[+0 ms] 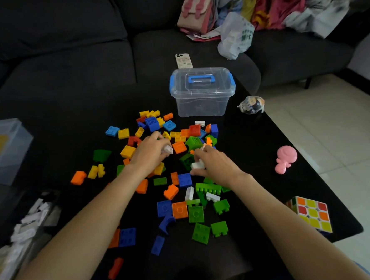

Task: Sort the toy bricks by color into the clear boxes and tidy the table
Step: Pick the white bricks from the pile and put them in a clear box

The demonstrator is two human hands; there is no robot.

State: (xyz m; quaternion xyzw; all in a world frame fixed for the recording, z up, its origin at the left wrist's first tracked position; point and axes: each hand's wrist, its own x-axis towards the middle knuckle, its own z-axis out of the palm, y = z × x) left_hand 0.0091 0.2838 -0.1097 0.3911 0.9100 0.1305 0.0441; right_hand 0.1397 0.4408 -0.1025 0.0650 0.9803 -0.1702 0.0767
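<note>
Dozens of toy bricks [179, 210] in blue, orange, yellow, green, red and white lie scattered over the middle of the black surface [255, 135]. Toward its far edge stands a clear box [202, 91] with a blue handle and latches, lid on, and a phone [183, 60] lies just behind it. Along the right edge sit a small wrapped toy [252, 104], a pink figure [286, 159] and, at the near right corner, a puzzle cube [312, 213]. At the left edge another clear box [6, 148] is cut off by the frame, and nearer, a dim container of white bricks [31, 222] is hard to make out. Both forearms reach in over the pile, hiding bricks beneath them. The left hand [150, 150] has its grip curled round a white brick [167, 150]; the right hand [216, 164], knuckles up, pinches another white piece [197, 165] against the pile.
</note>
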